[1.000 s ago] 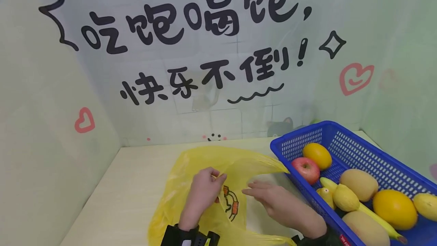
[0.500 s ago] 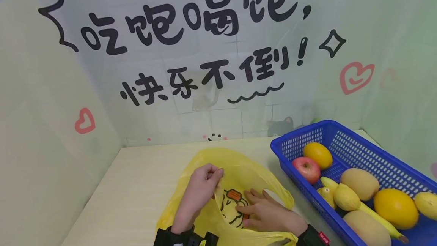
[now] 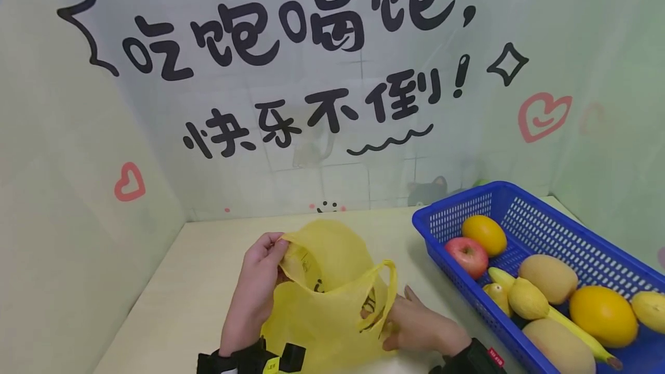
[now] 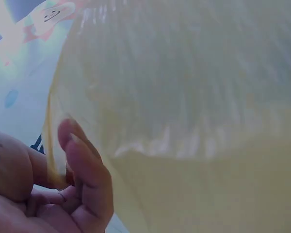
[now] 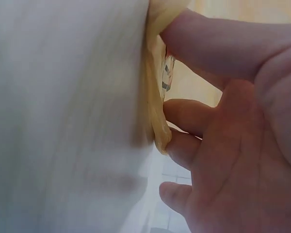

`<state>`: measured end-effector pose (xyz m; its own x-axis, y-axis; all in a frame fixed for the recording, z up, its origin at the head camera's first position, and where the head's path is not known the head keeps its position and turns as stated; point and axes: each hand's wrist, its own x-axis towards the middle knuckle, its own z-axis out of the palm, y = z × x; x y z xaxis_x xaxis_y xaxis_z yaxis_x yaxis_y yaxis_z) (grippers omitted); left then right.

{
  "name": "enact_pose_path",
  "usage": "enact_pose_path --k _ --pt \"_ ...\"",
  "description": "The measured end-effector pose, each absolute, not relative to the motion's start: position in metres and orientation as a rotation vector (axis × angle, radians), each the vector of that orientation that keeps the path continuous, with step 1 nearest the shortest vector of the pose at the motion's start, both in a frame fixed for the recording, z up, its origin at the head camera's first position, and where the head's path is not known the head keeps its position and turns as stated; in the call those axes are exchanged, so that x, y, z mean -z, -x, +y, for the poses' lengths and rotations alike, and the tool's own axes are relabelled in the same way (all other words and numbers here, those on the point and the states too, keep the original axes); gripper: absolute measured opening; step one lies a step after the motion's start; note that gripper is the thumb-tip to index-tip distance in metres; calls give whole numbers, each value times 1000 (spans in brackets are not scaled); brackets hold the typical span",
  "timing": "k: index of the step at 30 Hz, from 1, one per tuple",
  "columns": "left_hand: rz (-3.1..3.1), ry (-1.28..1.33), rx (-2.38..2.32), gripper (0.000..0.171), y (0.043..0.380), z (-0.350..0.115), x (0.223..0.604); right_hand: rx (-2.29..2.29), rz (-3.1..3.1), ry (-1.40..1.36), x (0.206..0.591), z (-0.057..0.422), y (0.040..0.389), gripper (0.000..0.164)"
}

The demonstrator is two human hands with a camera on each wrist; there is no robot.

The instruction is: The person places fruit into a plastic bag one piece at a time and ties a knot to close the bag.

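A yellow plastic bag (image 3: 324, 316) with dark print stands partly opened at the middle of the table. My left hand (image 3: 260, 276) pinches its upper left rim between thumb and fingers. In the left wrist view, the thin film of the bag (image 4: 184, 189) hangs beside my curled fingers (image 4: 89, 170). My right hand (image 3: 421, 325) is at the bag's right side, by a looped handle (image 3: 391, 284), with a fingertip showing inside the loop. In the right wrist view, thumb and fingers (image 5: 189, 116) meet the gathered handle edge; the little finger is apart from it. The index fingertip is hidden.
A blue perforated basket (image 3: 439, 255) stands on the right of the table (image 3: 161, 299). It holds an apple (image 3: 467, 257), oranges (image 3: 602, 316), a banana (image 3: 579, 336), lemon-like fruit (image 3: 527, 299) and melon-like tan fruit (image 3: 548, 279). A printed curtain (image 3: 249, 189) hangs behind.
My left hand has moved left and up with the bag's rim, raising it. My right hand, spread over the bag earlier, is now at the handle. The bag has narrowed and stands higher.
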<state>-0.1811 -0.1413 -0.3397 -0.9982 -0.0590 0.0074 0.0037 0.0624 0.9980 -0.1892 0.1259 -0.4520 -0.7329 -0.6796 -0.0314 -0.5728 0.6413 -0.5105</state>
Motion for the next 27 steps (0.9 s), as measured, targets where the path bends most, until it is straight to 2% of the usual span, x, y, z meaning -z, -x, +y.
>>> enact_pose_path --k 4,8,15,22,25,27 --pt "-2150 -78 2225 28 179 -151 335 697 2609 938 447 125 188 30" --pt "-2032 -143 2331 28 176 -161 331 678 2612 946 446 126 186 49" --pt "-2036 -153 2330 25 174 -165 329 668 2620 979 447 126 187 62" --pt "-2357 -149 2021 21 177 -149 334 992 2570 830 440 128 192 59" --pt "-2398 -122 1937 20 180 -142 339 1164 2583 826 437 131 193 65" --pt "-2412 -106 1892 20 183 -138 343 1188 2619 881 434 135 194 62"
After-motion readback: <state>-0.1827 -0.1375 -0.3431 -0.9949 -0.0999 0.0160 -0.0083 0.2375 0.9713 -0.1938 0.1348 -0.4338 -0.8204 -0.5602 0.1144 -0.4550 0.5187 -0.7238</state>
